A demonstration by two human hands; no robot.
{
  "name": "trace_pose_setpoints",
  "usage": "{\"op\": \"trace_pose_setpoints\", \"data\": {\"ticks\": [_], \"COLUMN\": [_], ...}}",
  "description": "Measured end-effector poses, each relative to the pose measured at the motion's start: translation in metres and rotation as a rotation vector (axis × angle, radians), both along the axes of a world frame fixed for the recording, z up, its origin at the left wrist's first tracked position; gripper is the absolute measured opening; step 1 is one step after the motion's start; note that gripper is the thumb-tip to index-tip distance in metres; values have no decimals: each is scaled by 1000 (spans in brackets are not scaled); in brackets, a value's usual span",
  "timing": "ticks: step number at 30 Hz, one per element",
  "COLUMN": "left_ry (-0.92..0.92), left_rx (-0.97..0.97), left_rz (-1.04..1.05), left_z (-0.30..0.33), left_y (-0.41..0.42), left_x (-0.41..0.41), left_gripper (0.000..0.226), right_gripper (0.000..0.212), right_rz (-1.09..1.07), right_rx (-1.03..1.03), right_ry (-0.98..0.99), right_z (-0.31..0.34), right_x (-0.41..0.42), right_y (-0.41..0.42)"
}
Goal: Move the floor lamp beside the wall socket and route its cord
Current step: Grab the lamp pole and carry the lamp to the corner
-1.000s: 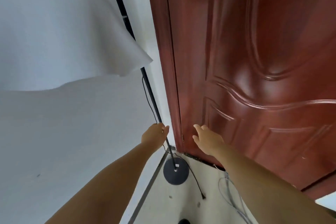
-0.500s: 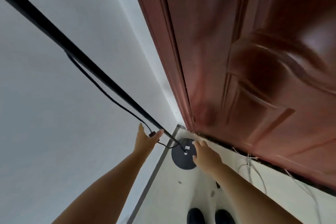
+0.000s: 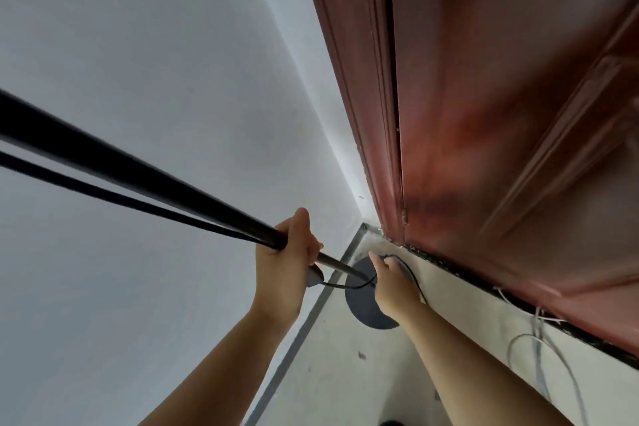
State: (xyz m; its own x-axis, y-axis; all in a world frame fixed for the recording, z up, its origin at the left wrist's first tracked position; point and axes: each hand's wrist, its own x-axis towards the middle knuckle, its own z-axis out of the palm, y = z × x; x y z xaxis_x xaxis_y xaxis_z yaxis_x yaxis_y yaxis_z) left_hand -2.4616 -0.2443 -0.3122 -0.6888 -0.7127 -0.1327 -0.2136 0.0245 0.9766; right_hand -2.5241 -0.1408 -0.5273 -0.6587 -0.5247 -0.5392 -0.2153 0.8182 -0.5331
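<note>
Down in the far corner of the room, the floor lamp's round black base (image 3: 366,308) sits on the pale floor (image 3: 345,373), just beside the grey skirting strip (image 3: 304,325) of the white wall (image 3: 155,62) on the left and near the foot of the red-brown door (image 3: 501,114) on the right. Its black pole (image 3: 138,169) slants across the left of the view, from the left edge down to the base. The left hand (image 3: 290,263) is wrapped tight around the pole low down, thumb pointing up. Alongside the pole, a thin black cord (image 3: 103,190) runs to that same hand, passes a small grey switch body (image 3: 314,277) just under the fist, then sags in a loop toward the base. The right hand (image 3: 390,284) hovers over the base, its fingers curled where the cord bends close to the door's bottom edge; whether it actually pinches the cord cannot be told. From there the cord runs nearer along the right forearm. Pale loose wires (image 3: 539,349) lie on the floor at the near right, along the door. A dark shoe tip (image 3: 390,423) shows at the bottom edge.
</note>
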Motion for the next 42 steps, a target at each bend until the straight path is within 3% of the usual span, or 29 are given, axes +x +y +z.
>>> {"op": "trace_pose_setpoints", "data": {"ticks": [5,8,11,14,16,19,25,30,36,42], "left_ry": [102,121,97,71,54,37,34,32,67,134], "left_rx": [-36,-29,-15,0,16,25,7,23,56,52], "left_rz": [-79,-101,-78,-53,-38,-29,82,135,266,435], "left_z": [-10,-9,-8,-5,-3,-1,17,82,193,286], "left_y": [-6,-7,-6,-3,-1,2,14,29,43,52], "left_x": [-2,-1,0,-1,-2,-2,27,65,127,209], "left_gripper": [48,45,49,47,46,49,52,50,63,65], "right_gripper": [32,38,23,38,40,28,6,31,14,35], "right_rz": [50,-161,-257,-73,67,196,188,68,318,516], "right_rx": [125,62,-175,-498,-581,-499,-370,-405,-357,-324], "right_ry": [3,-6,38,-65,-131,-54,-123,-348,-285,-340], "right_z": [-67,-70,-53,-9,14,31,75,143,248,346], "right_x": [-9,-10,-11,-2,4,4,30,59,115,187], "right_y": [-17,-16,-7,-6,-11,-20,-31,-26,-19,-20]}}
